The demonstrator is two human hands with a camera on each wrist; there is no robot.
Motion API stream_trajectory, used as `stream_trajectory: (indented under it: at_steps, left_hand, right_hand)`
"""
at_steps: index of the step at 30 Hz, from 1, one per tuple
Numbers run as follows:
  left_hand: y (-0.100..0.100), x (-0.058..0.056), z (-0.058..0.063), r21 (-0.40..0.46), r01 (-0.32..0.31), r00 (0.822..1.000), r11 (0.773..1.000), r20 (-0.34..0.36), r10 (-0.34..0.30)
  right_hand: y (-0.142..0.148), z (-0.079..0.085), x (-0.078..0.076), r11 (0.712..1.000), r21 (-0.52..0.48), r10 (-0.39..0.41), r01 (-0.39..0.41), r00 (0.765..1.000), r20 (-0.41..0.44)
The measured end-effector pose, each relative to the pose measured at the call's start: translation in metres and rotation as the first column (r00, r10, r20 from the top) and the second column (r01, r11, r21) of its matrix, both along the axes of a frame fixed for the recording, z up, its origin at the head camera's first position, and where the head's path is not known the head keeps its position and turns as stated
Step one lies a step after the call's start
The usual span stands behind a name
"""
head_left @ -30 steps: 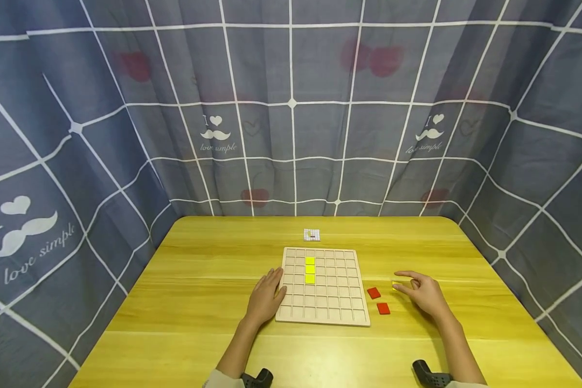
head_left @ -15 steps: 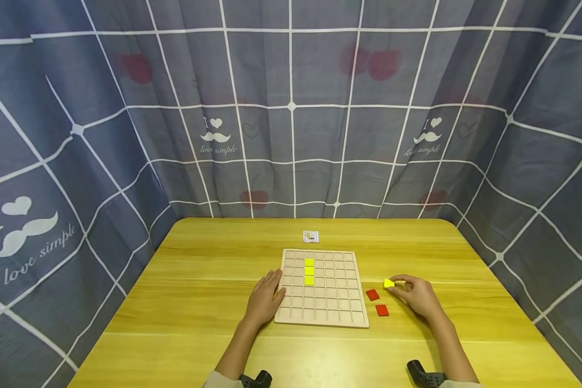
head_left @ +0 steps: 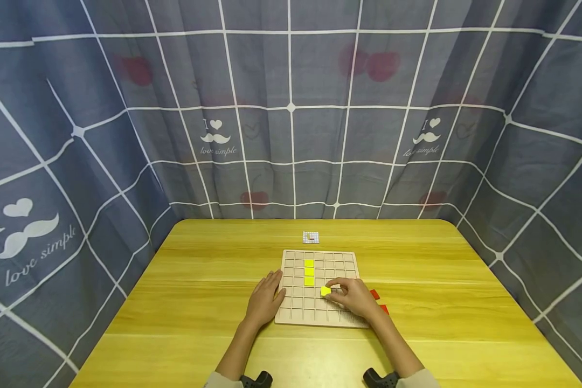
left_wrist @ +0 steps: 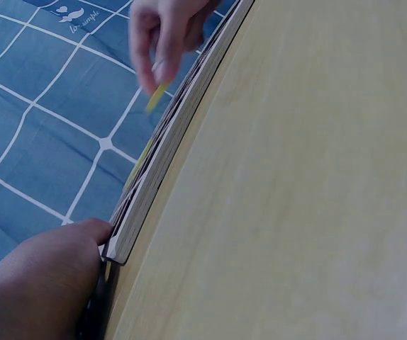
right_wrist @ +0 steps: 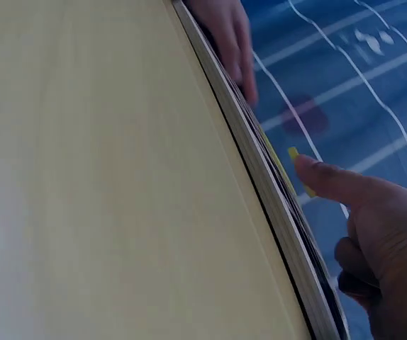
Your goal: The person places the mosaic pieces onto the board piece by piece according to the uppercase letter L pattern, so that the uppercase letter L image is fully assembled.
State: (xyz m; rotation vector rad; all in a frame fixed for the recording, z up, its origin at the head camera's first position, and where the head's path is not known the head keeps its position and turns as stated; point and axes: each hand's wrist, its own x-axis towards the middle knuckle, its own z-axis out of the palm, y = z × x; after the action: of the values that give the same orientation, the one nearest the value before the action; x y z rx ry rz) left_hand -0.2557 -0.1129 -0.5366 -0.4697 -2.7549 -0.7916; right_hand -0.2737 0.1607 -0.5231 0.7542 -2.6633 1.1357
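A pale wooden grid board point(head_left: 315, 318) lies on the table, with a column of three yellow square tiles point(head_left: 309, 272) in its cells. My right hand point(head_left: 356, 297) pinches another yellow tile point(head_left: 325, 291) between thumb and fingers, above the board, right of and a little nearer than the column's lowest tile. In the right wrist view that tile point(right_wrist: 293, 153) shows edge-on past the thumb, apart from the board. With fingers extended, my left hand point(head_left: 265, 296) rests against the board's left edge. Two red tiles point(head_left: 384, 309) lie right of the board, partly covered by my right hand and wrist.
A small card point(head_left: 311, 237) printed with a grid and coloured marks lies behind the board. The yellowish wooden table point(head_left: 199, 302) stretches out on both sides. A dark checked curtain point(head_left: 291, 134) hangs behind the table and along its sides.
The right hand has carried the yellow tile leftward from the table right of the red tiles to over the board. The left hand has stayed at the board's edge.
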Motion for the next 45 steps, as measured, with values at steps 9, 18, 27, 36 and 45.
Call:
stream_trajectory:
  at_steps: [9, 18, 27, 36, 45]
  left_hand:
    - [0.002, 0.001, -0.003, 0.008, 0.006, 1.000, 1.000, 0.007, -0.006]
    - [0.002, 0.002, -0.002, 0.008, 0.004, 1.000, 1.000, 0.000, -0.004]
    - [-0.001, 0.000, 0.000, 0.000, 0.012, 1.000, 1.000, -0.011, -0.012]
    - [0.000, 0.001, 0.000, 0.000, 0.011, 1.000, 1.000, 0.007, -0.011]
    - [0.001, 0.000, 0.000, 0.000, 0.004, 1.000, 1.000, -0.002, -0.004]
  right_hand:
    - [-0.037, -0.008, -0.005, 0.998, 0.054, -0.006, 0.008, 0.999, -0.044]
    - [-0.039, -0.010, -0.006, 0.999, 0.035, 0.012, -0.010, 0.999, -0.043]
    - [-0.020, -0.006, -0.006, 0.999, -0.037, -0.023, 0.024, 0.999, 0.031]
    - [-0.027, -0.006, -0.004, 0.999, 0.047, 0.014, -0.014, 1.000, 0.000]
    - [0.026, 0.002, -0.001, 0.992, -0.074, -0.097, 0.099, 0.994, 0.040]
